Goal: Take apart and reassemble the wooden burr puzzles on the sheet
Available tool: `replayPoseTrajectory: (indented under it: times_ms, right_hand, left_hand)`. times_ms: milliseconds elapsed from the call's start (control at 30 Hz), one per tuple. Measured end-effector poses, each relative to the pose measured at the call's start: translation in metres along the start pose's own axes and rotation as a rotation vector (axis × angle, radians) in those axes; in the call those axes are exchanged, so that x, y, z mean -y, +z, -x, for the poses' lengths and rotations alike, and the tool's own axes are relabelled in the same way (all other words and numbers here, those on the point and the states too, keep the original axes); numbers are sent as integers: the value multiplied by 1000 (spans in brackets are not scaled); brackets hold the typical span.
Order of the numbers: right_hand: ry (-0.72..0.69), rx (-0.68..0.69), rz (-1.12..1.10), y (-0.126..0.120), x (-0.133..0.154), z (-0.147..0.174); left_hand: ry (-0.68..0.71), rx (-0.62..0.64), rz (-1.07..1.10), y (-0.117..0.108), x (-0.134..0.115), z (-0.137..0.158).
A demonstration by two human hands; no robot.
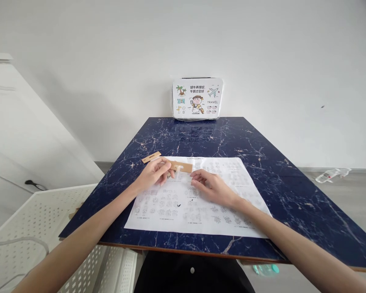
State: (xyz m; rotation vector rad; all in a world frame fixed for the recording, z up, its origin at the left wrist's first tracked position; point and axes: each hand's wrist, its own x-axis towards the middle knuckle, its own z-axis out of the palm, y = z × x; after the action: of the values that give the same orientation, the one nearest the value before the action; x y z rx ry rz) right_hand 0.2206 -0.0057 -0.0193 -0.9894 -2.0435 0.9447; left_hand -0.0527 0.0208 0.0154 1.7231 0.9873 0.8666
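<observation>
Pale wall (110, 61) fills the background, behind a dark blue, marbled table (201, 140) that spreads out before me. To my left stand a white cabinet (24, 122) and, lower, a white perforated rack (70, 201). On the near part of the table lies a printed paper sheet (167, 224), under both my hands. At the far edge, a white case (198, 97) stands upright, printed with 1 palm tree, 1 airplane and a cartoon figure. Above the sheet, my left hand (155, 171) pinches 1 end of a wooden piece (186, 167). My right hand (212, 187) is loosely curled at its other end; I cannot tell whether it touches or grips anything. Beyond my left hand, by the sheet's upper left corner, is a slotted wooden strip (151, 157). Smallest are the dark bits (179, 205) on the paper.
</observation>
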Motion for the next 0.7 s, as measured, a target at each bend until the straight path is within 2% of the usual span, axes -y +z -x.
replayPoseTrajectory:
  times_ms: [133,233,333,467,567,700]
  right_hand:
    - [39,67,-112,-2,12,1]
    - [53,83,-149,-4,16,2]
    - [71,77,-164,-4,14,2]
    - [95,71,-141,-2,10,2]
    - [99,64,-148,-1,9,1]
    - [102,60,-155,-1,10,1]
  left_hand:
    - [-11,156,8,21,-5,5]
    - [10,147,-56,20,-3,5]
    - [65,-53,-204,-2,4,-1]
    - [166,-475,-573,-46,22,-6]
    - [131,-555,-877,-69,37,-7]
    - [143,-529,-983,-77,47,-9]
